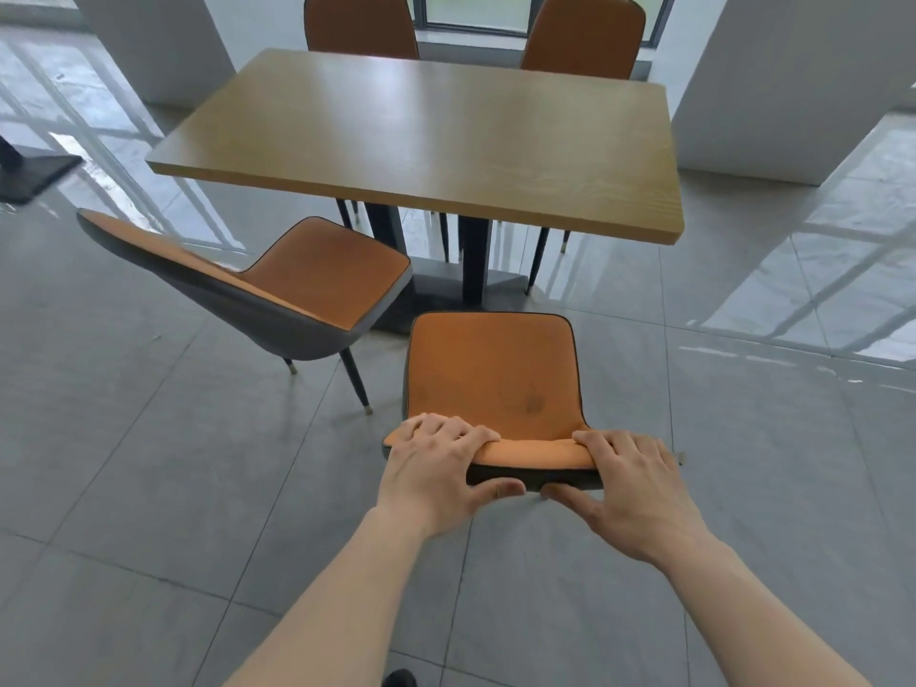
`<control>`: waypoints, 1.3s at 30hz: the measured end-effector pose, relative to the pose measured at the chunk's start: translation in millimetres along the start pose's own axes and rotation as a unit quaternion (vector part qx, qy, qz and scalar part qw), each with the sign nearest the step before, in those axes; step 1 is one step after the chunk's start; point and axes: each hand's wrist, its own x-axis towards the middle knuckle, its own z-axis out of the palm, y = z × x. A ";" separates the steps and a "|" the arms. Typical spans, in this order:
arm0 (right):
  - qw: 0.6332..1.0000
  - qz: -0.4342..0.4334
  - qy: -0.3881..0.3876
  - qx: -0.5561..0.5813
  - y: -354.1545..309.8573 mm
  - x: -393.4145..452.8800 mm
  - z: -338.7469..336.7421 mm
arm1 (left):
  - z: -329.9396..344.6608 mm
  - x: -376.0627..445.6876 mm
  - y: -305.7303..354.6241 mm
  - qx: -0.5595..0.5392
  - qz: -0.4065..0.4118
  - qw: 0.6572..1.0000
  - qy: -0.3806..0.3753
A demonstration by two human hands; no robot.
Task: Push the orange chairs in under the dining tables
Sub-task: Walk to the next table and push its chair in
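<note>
Grey tiled floor (148,488), glossy, with window reflections at left and right. Wooden bench (421,136) stands centre frame on dark legs and a flat dark base.

Four orange chairs in view. Two far chairs (359,24) (585,34) sit at the bench's far edge, backrests upright, seats hidden behind the top. Left near chair (322,285) stands clear of the bench, turned at an angle, its seat front near the bench's near edge (grey shell visible on the back). Right near chair (490,374) faces the bench squarely, its seat wholly out from under the top, front edge near the bench base.

Left hand (436,468) and right hand (629,483) each clasp the top edge of that chair's backrest: fingers curled over the orange front side, thumbs pressed against the dark rear side. Both grips closed on the backrest, well apart, one toward each end.

A dark shoe tip (399,679) shows at bottom edge.
</note>
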 end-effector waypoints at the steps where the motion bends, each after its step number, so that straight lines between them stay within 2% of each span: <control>1: 1.000 0.003 0.002 0.001 -1.0 9.8 -2.6 | -2.9 10.3 -4.6 0.000 0.003 1.000 0.001; 19: 0.998 0.052 0.027 0.011 -19.0 165.6 -37.9 | -53.2 170.0 -79.1 -0.014 0.071 0.997 -0.010; 31: 0.999 0.041 0.030 -0.014 -21.6 169.9 -39.9 | -58.6 175.5 -83.3 0.004 0.059 0.998 -0.034; 39: 0.997 0.071 0.039 -0.005 -40.0 161.2 -41.7 | -64.5 173.3 -90.9 -0.002 0.067 0.997 -0.050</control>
